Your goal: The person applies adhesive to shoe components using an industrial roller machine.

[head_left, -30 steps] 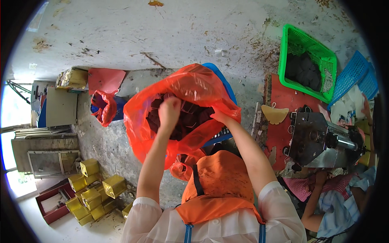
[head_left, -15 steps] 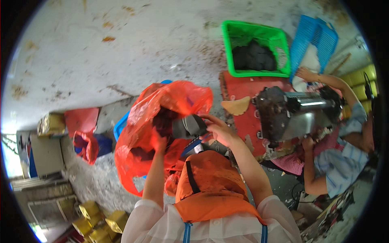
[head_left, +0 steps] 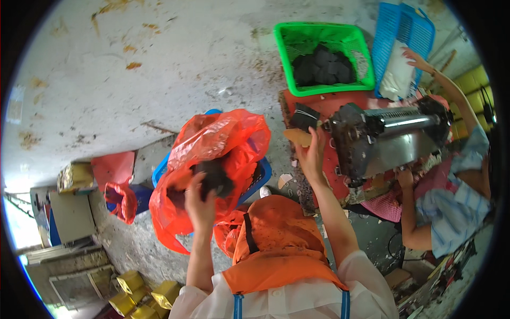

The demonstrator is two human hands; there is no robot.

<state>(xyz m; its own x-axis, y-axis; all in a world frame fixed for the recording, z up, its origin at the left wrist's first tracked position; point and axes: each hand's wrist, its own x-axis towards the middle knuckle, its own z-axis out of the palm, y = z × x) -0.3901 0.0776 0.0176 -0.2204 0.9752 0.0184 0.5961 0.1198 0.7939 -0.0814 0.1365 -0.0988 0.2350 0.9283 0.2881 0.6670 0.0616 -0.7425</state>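
Head view: black bundle [head_left: 304, 116] near far-left corner of table [head_left: 348, 99], probably for reach; right hand [head_left: 312, 159] spread alongside; left hand [head_left: 200, 208] blurred, grip indeterminable.

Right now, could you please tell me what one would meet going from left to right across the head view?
A pale panel, a dark blue bin, a large red bag, a black bundle, then a dark metal machine.
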